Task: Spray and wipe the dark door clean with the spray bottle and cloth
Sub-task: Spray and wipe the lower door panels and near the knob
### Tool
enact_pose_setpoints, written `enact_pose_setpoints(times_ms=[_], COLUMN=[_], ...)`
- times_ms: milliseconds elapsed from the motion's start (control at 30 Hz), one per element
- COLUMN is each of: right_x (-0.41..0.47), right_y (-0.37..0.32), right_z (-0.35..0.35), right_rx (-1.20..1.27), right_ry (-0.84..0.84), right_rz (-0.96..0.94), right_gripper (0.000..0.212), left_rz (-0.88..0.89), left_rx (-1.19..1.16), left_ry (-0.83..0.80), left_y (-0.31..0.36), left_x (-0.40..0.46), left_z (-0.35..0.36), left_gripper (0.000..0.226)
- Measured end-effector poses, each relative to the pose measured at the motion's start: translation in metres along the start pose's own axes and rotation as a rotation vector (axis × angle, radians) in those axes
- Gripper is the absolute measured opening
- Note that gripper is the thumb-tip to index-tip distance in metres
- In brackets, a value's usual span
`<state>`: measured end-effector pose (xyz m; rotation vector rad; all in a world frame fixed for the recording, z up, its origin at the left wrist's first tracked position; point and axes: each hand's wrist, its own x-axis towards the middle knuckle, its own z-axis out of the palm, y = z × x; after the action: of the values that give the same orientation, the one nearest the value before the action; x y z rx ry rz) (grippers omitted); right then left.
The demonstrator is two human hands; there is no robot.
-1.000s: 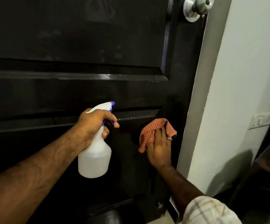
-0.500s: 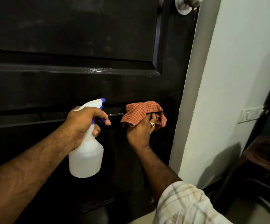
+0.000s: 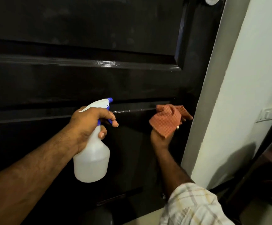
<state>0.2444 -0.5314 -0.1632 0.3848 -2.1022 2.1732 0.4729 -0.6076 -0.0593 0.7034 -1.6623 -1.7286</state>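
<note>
Progress: mid-task by the look of it; wet sheen on the ledge of the dark door [image 3: 99, 82] between the 2 hands suggests spraying done there, wiping under way, lower panel beneath both hands seemingly yet to do.
Left hand [image 3: 89, 122]: wrapped round the neck of the spray bottle [image 3: 92, 153], index finger curled over the blue trigger, nozzle aimed at the door, bottle hanging upright below the fist.
Right hand [image 3: 163, 135]: grasping the cloth [image 3: 166, 120], orange checked, bunched and pressed on the door's right stile, fingertips showing past the cloth's right edge.
Cloth position: right of the bottle, level with the nozzle, well apart from the left hand, just beside the pale door frame [image 3: 202, 111].
Change from 1 second ago: cloth then lower on the panel under a flat palm; now higher, at ledge level, and bunched in the fingers.
Change from half a second ago: cloth further right, away from the bottle and closer to the frame.
Bottle: same grip, same side as before.
Above both hands: edge of a metal knob [image 3: 212, 0], cut off by the top border.
Right of the right hand: white wall [image 3: 245, 78] with a switch plate [image 3: 268, 113].
</note>
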Motion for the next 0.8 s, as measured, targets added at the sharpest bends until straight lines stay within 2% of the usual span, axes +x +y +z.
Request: enact_pose_setpoints(times_ms=[67, 133, 233, 267, 333, 400, 433, 500, 567, 667, 733, 800], right_x=[-0.015, -0.021, -0.017, -0.011, -0.01, -0.031, -0.045, -0.079, -0.11, -0.152, -0.165, -0.172], right_y=[0.031, 0.049, 0.014, -0.008, -0.044, -0.057, -0.052, -0.044, -0.037, -0.048, -0.053, -0.054], right_z=[-0.022, -0.033, -0.032, -0.026, -0.005, 0.014, 0.022, 0.037, 0.056, 0.085, 0.1, 0.11], right_rx=[-0.102, -0.144, -0.213, -0.146, -0.058, -0.171, -0.233, -0.261, -0.239, -0.273, -0.466, -0.525], right_ry=[0.005, -0.1, -0.166, -0.141, 0.024, 0.109, 0.102, -0.002, -0.098, -0.169, -0.189, -0.34], right_rz=[-0.023, 0.042, -0.211, -0.278, -0.304, -0.315, -0.401, -0.67, -0.821, -0.904, -1.039, -1.22], right_gripper=[0.051, 0.051, 0.049, 0.054, 0.065, 0.063, 0.059, 0.039, 0.02, 0.034, 0.023, 0.022], left_rz=[-0.003, -0.013, -0.018, -0.016, -0.016, -0.02, -0.023, -0.022, -0.012, 0.004, 0.024, 0.047], left_rx=[-0.016, -0.003, 0.015, 0.009, -0.014, -0.044, -0.058, -0.066, -0.048, -0.018, -0.001, 0.032], left_ry=[0.015, 0.034, 0.059, 0.067, 0.093, 0.12, 0.126, 0.144, 0.18, 0.258, 0.31, 0.345], left_y=[-0.004, -0.009, -0.011, -0.011, -0.009, -0.007, -0.008, -0.011, -0.015, -0.019, -0.023, -0.027], left_x=[-0.003, -0.005, -0.009, -0.01, -0.014, -0.021, -0.024, -0.031, -0.038, -0.048, -0.054, -0.057], left_z=[-0.008, -0.013, -0.025, -0.029, -0.041, -0.056, -0.063, -0.082, -0.099, -0.125, -0.146, -0.165], left_gripper=[0.018, 0.017, 0.017, 0.017, 0.018, 0.019, 0.019, 0.021, 0.023, 0.026, 0.035, 0.044])
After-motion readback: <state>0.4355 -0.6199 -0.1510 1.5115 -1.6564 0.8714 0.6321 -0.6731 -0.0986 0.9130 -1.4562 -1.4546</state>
